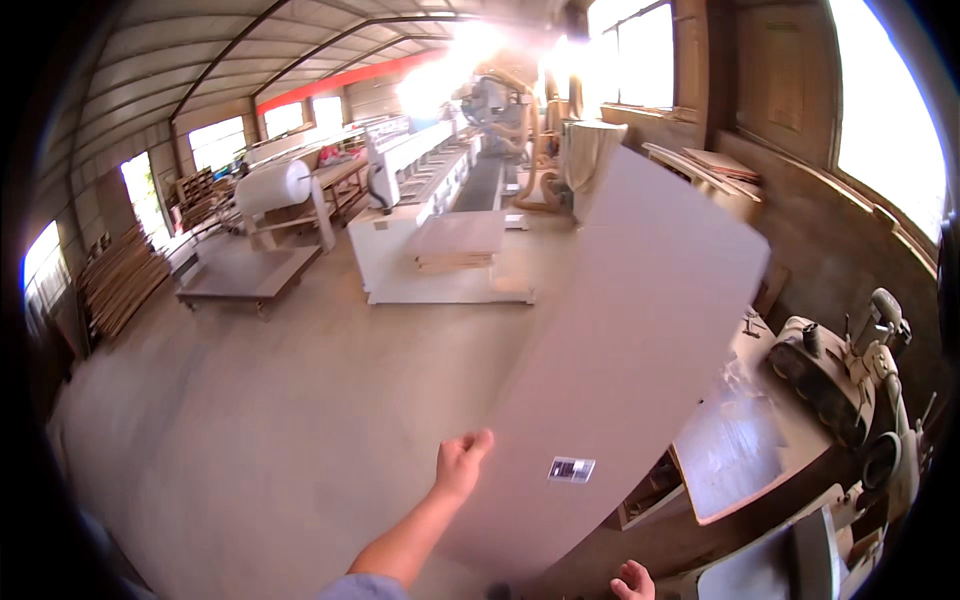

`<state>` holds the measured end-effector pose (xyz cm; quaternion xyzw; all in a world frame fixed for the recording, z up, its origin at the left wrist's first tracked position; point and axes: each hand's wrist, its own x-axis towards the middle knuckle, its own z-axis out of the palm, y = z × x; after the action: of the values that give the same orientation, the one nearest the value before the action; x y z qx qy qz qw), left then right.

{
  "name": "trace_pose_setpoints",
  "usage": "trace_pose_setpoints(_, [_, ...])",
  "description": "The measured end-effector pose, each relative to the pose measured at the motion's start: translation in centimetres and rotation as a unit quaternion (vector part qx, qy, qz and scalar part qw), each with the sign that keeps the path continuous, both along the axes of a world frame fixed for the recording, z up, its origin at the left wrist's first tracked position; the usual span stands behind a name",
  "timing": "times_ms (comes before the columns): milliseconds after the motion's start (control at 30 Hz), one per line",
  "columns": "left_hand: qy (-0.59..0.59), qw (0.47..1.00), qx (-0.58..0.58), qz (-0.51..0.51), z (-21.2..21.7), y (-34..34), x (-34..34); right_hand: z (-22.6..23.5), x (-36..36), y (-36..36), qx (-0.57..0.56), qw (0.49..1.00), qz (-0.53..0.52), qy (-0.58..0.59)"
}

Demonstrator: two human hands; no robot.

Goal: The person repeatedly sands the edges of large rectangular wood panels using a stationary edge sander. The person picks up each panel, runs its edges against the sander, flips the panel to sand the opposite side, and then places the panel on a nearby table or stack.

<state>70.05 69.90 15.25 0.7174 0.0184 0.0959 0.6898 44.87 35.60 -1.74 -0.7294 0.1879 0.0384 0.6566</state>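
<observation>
One long white machine [410,155] stands at the back. Nearer, a big flat pale board [620,340] is tilted up in front of the person, w/ a bench [800,430] on its right. L hand [462,467] is closed on the board's left edge. R hand [632,581] is near the low end, fingers bent; can't tell if it's touching. A small label [571,469] is on the board. Step now is prob. holding & steering the board. Next move prob. needs both hands on it, b/c it's big.
</observation>
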Motion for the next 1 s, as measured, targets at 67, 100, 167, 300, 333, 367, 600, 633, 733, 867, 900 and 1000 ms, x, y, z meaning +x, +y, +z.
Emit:
trace_pose_setpoints(67, [-0.004, 0.993, -0.104, 0.047, 4.0, -1.0, 4.0, 3.6, 4.1, 3.3, 0.121, 0.990, -0.052, 0.053])
trace_pose_setpoints(100, [-0.003, 0.986, -0.153, 0.070, 5.6, -1.8, 5.0, 5.4, 5.8, 4.5, 0.153, 0.984, -0.068, 0.056])
trace_pose_setpoints(167, [0.045, 0.967, -0.242, 0.064, 7.8, -3.9, 8.5, 5.3, 9.5, 5.2, 0.219, 0.971, -0.086, 0.039])
trace_pose_setpoints(300, [0.112, 0.943, -0.311, 0.044, 8.8, -8.9, 17.8, 8.5, 20.7, 5.6, 0.389, 0.899, -0.174, -0.103])
trace_pose_setpoints(333, [0.124, 0.942, -0.311, 0.033, 8.4, -10.4, 20.1, 8.6, 23.4, 5.3, 0.386, 0.883, -0.226, -0.146])
trace_pose_setpoints(367, [0.135, 0.940, -0.311, 0.024, 7.6, -12.0, 22.3, 8.6, 26.1, 5.0, 0.380, 0.863, -0.276, -0.187])
trace_pose_setpoints(600, [0.275, 0.916, -0.290, 0.006, -0.7, -18.4, 39.4, 8.3, 43.6, -2.4, 0.340, 0.804, -0.468, -0.134])
trace_pose_setpoints(633, [0.308, 0.907, -0.287, 0.001, -0.9, -19.7, 41.1, 7.6, 45.1, -3.4, 0.328, 0.807, -0.473, -0.132])
trace_pose_setpoints(733, [0.345, 0.891, -0.292, -0.046, -4.8, -21.2, 46.1, 4.2, 48.8, -5.4, 0.318, 0.816, -0.469, -0.114])
trace_pose_setpoints(867, [0.404, 0.865, -0.288, -0.073, -8.0, -24.1, 52.8, 3.4, 53.6, -6.8, 0.325, 0.784, -0.528, -0.035])
trace_pose_setpoints(900, [0.418, 0.860, -0.282, -0.082, -9.7, -24.8, 54.5, 2.7, 54.6, -7.4, 0.323, 0.779, -0.537, -0.027])
trace_pose_setpoints(1000, [0.428, 0.861, -0.240, -0.135, -11.6, -26.9, 59.0, 1.3, 57.2, -9.5, 0.317, 0.767, -0.558, -0.012])
